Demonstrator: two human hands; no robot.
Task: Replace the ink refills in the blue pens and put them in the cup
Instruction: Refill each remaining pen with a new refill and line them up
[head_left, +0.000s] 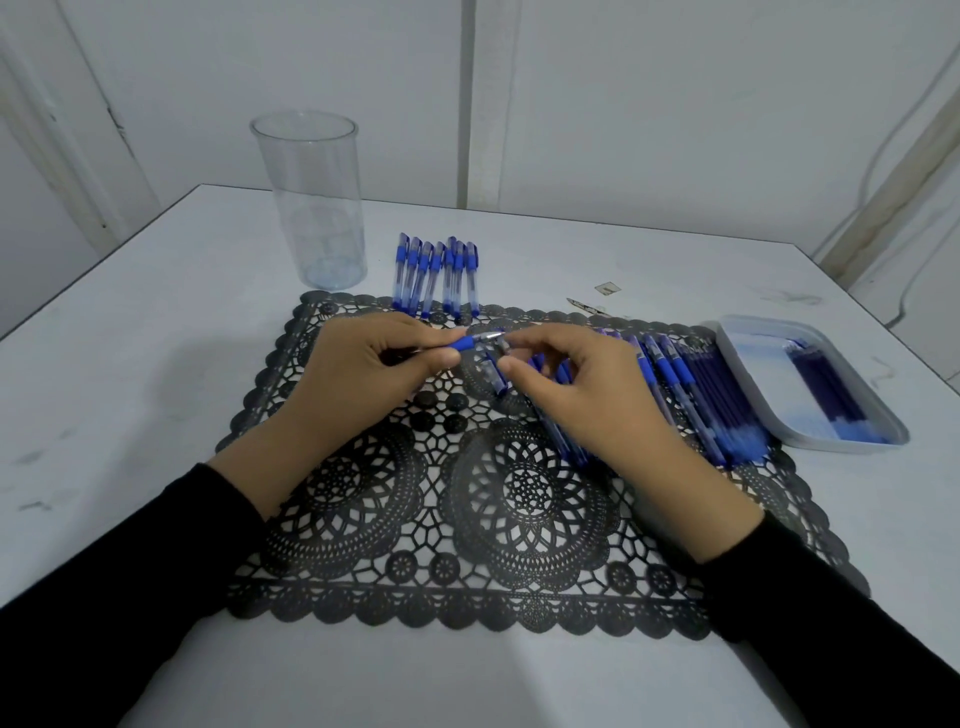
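Note:
My left hand grips a blue pen by its barrel, tip pointing right. My right hand pinches the pen's tip end with thumb and fingers. Both hover over a black lace placemat. A tall clear plastic cup stands empty at the back left. Several capped blue pens lie in a row behind the mat. More blue pens and refills lie in a row on the mat's right side, partly hidden by my right hand.
A white tray holding several dark blue refills sits at the right of the mat. Small scraps lie on the white table behind the mat. Walls stand close behind the table.

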